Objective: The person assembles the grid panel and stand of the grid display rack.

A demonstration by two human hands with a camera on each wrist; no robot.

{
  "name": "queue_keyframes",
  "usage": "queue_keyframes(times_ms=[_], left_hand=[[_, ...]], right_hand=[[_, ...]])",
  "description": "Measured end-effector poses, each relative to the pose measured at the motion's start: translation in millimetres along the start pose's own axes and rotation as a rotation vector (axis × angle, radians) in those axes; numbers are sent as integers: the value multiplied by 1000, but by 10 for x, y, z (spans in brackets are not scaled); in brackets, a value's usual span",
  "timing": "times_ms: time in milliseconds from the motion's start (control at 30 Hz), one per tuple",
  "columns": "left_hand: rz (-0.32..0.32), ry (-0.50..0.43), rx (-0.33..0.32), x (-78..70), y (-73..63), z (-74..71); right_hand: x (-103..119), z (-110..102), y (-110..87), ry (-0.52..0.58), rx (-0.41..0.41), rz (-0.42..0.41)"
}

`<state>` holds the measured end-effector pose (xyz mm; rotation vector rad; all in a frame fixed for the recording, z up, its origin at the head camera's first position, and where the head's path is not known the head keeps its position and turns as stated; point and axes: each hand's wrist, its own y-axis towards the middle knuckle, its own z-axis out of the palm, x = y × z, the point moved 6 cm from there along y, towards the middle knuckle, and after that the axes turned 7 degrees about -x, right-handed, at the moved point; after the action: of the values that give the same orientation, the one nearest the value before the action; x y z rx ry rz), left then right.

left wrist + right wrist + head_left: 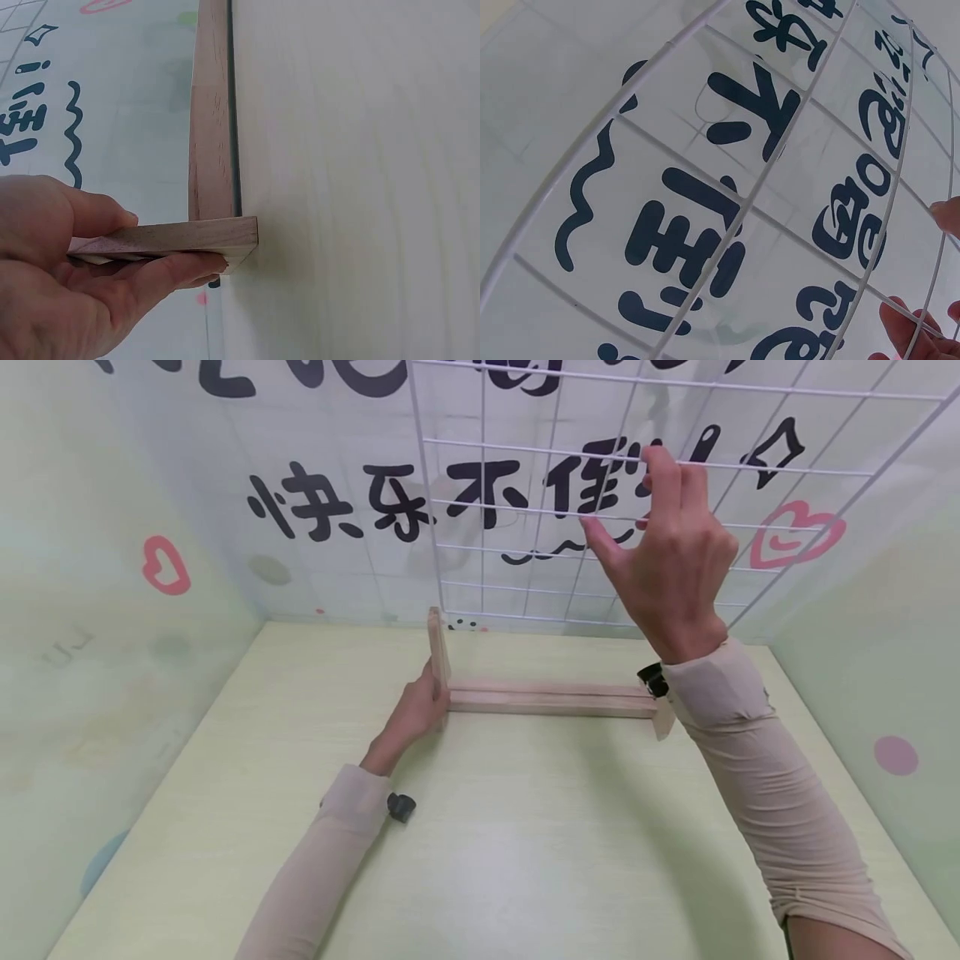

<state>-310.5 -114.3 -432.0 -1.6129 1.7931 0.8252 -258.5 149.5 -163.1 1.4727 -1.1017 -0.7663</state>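
A wooden stand with upright end pieces and long bars [551,703] between them is on the table, toward the wall. In the head view my left hand [412,710] grips its left end piece [437,647]; the left wrist view shows thumb and fingers on opposite faces of that end board [180,236]. Above the stand rises a white wire grid panel [480,547]. My right hand [678,552] holds the grid's wires on the right side. Its fingertips [900,319] curl around a wire in the right wrist view. The right end piece [663,720] shows below my right sleeve.
The pale wooden table [480,827] meets a back wall with black lettering [303,502] behind the grid. Side walls stand at left and right, the left with a pink heart [167,565]. A small dark device [401,807] is by my left cuff.
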Motion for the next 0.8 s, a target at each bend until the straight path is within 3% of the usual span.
queue_keyframes(times_ms=[633,800], left_hand=[[30,29,18,-37,-116,-4],[65,37,4,-44,-119,-6]], right_hand=[[16,30,27,21,30,-21],[17,69,9,34,33,-23]])
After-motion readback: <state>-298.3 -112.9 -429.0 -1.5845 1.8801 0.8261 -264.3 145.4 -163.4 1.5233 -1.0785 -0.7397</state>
